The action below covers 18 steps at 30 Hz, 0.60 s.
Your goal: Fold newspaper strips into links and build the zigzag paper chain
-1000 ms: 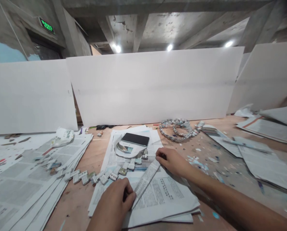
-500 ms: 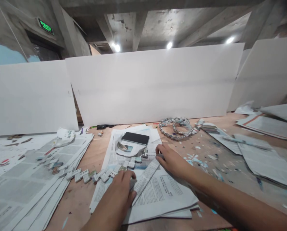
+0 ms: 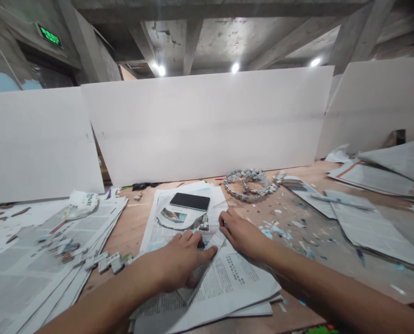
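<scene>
A narrow folded strip of newspaper (image 3: 201, 273) lies slanted on a stack of newspaper sheets (image 3: 234, 283) on the wooden table. My left hand (image 3: 179, 262) lies flat on the strip with its fingers stretched out along it. My right hand (image 3: 239, 232) presses on the strip's far end, fingers bent down onto it. A chain of small folded paper links (image 3: 105, 262) runs off to the left of my left hand. A black phone (image 3: 190, 201) rests on the papers just beyond my hands.
A coiled chain of folded paper links (image 3: 248, 183) lies at the back of the table. Spread newspapers cover the left side (image 3: 36, 260) and the right side (image 3: 366, 222). Paper scraps (image 3: 290, 229) dot the wood. White boards (image 3: 207, 125) stand behind the table.
My left hand slid up the strip from its near end toward my right hand and flattened out. The view shifted slightly to the right.
</scene>
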Each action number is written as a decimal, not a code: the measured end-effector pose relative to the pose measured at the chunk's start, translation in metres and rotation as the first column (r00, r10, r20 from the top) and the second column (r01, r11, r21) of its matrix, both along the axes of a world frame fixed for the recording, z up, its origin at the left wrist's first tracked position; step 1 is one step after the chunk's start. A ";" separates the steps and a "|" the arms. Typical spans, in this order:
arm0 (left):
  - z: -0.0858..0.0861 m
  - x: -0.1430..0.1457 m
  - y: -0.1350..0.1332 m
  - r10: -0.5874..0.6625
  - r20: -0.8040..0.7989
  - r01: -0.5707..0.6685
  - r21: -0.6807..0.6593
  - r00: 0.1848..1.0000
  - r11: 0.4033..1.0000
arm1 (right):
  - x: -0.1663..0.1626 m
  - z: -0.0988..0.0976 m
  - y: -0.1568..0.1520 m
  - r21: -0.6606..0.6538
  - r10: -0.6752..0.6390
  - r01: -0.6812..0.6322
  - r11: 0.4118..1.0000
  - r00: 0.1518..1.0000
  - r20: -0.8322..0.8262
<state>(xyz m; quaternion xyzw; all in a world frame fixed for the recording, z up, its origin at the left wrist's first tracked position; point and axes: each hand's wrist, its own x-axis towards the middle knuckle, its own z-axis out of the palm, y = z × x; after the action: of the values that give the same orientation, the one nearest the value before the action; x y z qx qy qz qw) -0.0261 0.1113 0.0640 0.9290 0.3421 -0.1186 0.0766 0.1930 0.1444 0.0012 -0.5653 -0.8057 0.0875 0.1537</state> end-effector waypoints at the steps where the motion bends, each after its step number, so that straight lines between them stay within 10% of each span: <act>1: 0.001 0.002 0.002 -0.017 -0.016 0.017 -0.003 1.000 1.000 | 0.000 0.000 0.000 0.000 0.003 -0.003 1.000 1.000 0.001; 18: -0.004 -0.025 -0.054 0.026 0.018 -0.027 0.056 0.999 0.998 | 0.002 -0.001 0.000 0.014 0.025 -0.025 1.000 1.000 -0.003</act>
<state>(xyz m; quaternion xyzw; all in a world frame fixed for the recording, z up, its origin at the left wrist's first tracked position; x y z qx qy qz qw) -0.0515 0.0572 0.0601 0.9271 0.3571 -0.0999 0.0549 0.1951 0.1439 -0.0002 -0.5538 -0.8131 0.0847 0.1581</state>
